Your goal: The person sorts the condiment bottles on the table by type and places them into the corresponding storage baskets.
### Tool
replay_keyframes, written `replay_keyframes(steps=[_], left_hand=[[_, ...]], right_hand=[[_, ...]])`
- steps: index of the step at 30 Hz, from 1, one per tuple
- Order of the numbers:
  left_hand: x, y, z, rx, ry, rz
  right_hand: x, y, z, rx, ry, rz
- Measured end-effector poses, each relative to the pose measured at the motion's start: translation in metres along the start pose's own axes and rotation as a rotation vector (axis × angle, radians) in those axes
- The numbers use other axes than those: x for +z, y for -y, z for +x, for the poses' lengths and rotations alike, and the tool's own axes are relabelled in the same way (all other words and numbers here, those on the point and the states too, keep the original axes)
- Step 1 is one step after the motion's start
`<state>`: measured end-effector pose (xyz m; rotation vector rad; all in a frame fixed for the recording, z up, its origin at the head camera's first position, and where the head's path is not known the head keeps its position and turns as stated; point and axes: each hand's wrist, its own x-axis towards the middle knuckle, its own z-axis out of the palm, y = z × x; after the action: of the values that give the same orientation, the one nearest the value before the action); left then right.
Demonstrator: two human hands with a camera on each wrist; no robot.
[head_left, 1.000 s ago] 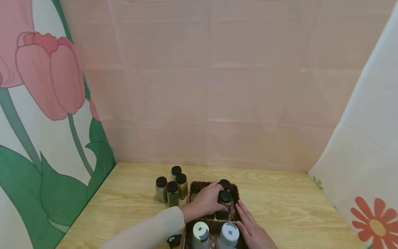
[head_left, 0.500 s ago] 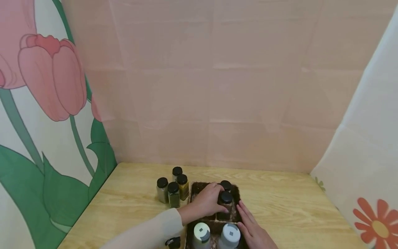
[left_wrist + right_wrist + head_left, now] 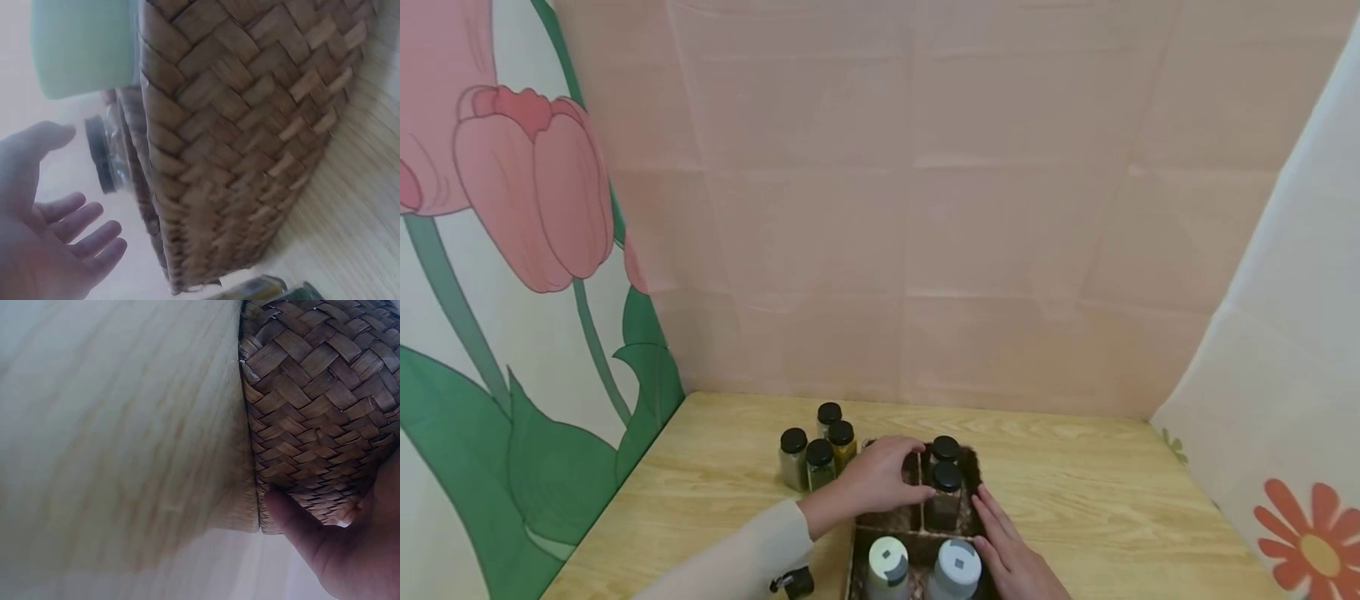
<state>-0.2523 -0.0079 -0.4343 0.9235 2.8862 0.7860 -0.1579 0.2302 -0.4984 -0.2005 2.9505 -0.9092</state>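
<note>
My left hand (image 3: 880, 479) hovers over the left back compartment of a brown woven basket (image 3: 244, 131), thumb and fingers spread and holding nothing. Close to its fingertips, a black-lidded jar (image 3: 947, 479) stands in the right back compartment. Behind it is a second black-lidded jar (image 3: 945, 448). The left wrist view shows the same left hand (image 3: 50, 231) apart from a dark jar lid (image 3: 99, 153). My right hand (image 3: 1017, 557) rests along the basket's right side with extended fingers. In the right wrist view, a finger of the right hand (image 3: 350, 556) touches the weave.
Two bottles with pale caps, one greenish (image 3: 888, 560) and one white (image 3: 958, 563), stand in the front part of the basket. Several black-lidded spice jars (image 3: 793, 460) cluster on the wooden table (image 3: 1097, 500) left of the basket. A pink cloth (image 3: 910, 208) hangs behind.
My left hand has let go of the nearer black-lidded jar and drawn back to the left. The jar stays in the right back compartment. My right hand keeps its place on the basket.
</note>
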Motion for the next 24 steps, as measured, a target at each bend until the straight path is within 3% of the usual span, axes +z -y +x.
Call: replay_keyframes(steps=[9, 24], left_hand=[[-0.015, 0.011, -0.011, 0.012, -0.021, -0.106], [-0.041, 0.029, -0.033, -0.038, -0.116, -0.152]], right_hand=[[0.000, -0.002, -0.002, -0.003, -0.005, -0.012], [0.000, -0.003, 0.000, -0.002, 0.007, -0.011]])
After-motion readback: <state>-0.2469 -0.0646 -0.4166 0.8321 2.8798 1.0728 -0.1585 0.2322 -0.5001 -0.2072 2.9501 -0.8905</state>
